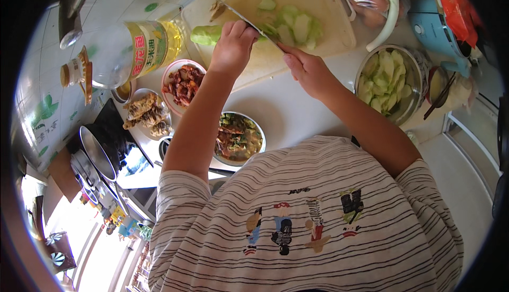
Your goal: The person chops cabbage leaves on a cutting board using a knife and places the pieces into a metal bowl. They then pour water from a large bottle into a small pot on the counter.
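My left hand point(234, 49) presses on a peeled pale-green stem vegetable point(203, 35), likely celtuce, at the left of a plastic cutting board point(254, 71). In my right hand point(308, 67) is the handle of a kitchen knife point(250, 23). The blade is seen nearly edge-on and runs diagonally just beyond my left fingers, where the contact with the stem is hidden. Thin green slices point(300, 27) lie spread on the board to the right of the blade. A small brown piece point(216, 10), perhaps ginger, rests by the blade's far end.
At right stands a metal bowl point(413, 107) of green slices, near a blue appliance point(431, 25). A large oil bottle point(153, 47), a bowl of reddish food point(167, 71), a plate of brown pieces point(147, 113) and a bowl of soupy food point(240, 139) are left and nearer.
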Demonstrator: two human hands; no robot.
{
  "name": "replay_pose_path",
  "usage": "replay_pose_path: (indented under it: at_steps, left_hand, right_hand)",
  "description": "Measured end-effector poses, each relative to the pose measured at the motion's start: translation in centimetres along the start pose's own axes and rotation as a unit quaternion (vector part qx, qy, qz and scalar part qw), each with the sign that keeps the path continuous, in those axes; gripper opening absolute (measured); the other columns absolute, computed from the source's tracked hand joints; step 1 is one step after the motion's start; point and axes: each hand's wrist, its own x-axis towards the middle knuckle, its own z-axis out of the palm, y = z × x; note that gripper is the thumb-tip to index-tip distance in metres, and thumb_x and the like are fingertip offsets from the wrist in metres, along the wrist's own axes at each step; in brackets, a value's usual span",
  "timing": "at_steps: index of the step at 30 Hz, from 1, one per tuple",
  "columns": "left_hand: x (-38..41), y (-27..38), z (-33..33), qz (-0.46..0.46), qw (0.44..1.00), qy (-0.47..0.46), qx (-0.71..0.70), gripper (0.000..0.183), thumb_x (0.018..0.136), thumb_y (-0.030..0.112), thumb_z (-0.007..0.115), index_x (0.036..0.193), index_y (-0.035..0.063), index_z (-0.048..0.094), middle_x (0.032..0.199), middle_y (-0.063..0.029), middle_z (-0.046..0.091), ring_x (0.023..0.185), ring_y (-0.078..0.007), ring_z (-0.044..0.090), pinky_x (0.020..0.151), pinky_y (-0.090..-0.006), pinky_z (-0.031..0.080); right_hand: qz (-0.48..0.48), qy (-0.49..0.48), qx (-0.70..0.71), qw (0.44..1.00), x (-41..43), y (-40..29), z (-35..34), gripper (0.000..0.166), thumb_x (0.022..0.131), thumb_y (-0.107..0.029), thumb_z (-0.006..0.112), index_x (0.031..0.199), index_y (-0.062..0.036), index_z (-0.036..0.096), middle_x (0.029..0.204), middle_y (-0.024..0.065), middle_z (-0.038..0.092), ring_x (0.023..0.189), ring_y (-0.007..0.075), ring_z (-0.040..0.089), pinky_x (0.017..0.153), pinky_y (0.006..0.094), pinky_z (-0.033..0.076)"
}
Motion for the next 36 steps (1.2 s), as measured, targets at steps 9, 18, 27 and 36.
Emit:
replay_pose_path:
  at_steps: [9,18,27,36]
  left_hand:
    - [-2.2,-0.9,-3.4,-0.032,0.996,0.015,0.085,0.03,0.079,0.009,0.077,0.107,0.0177,0.07,0.108,-0.0032,0.065,0.106,-0.031,0.06,0.092,-0.0448,0.051]
    - [-0.7,-0.3,-2.9,0.022,0.996,0.008,0.088,0.022,0.08,0.006,0.067,0.098,0.0175,0.071,0.097,0.0016,0.065,0.1,-0.0244,0.061,0.086,-0.0398,0.051]
    - [-0.5,-0.5,-2.3,0.031,0.996,0.02,0.086,0.024,0.08,0.006,0.066,0.1,0.0175,0.073,0.092,0.0001,0.064,0.095,-0.0253,0.062,0.086,-0.0411,0.051]
    - [-0.9,-0.3,-2.4,0.013,0.998,0.005,0.058,0.027,0.079,0.003,0.065,0.102,0.0156,0.072,0.093,-0.0009,0.065,0.096,-0.0261,0.062,0.086,-0.0418,0.051]
  right_hand:
    - [0.013,-0.018,-0.023,0.999,0.1,-0.1,-1.0,0.043,0.107,-0.036,0.052,0.145,-0.0154,0.057,0.085,0.0156,0.069,0.073,0.0245,0.064,0.075,0.0363,0.052]
    - [-0.031,-0.011,-0.026,0.999,-1.1,-2.0,-1.2,0.043,0.109,-0.03,0.05,0.149,-0.0146,0.054,0.07,0.0004,0.049,0.065,0.01,0.046,0.064,0.027,0.045]
    - [0.007,-0.013,-0.043,0.999,-0.3,-1.5,-0.1,0.042,0.109,-0.027,0.053,0.149,-0.0153,0.053,0.073,0.0037,0.057,0.065,0.0136,0.05,0.067,0.0294,0.048]
    - [-0.007,0.005,-0.037,0.999,-0.7,-2.1,0.5,0.042,0.108,-0.029,0.053,0.148,-0.0138,0.054,0.073,0.0071,0.058,0.063,0.0149,0.05,0.065,0.0311,0.048]
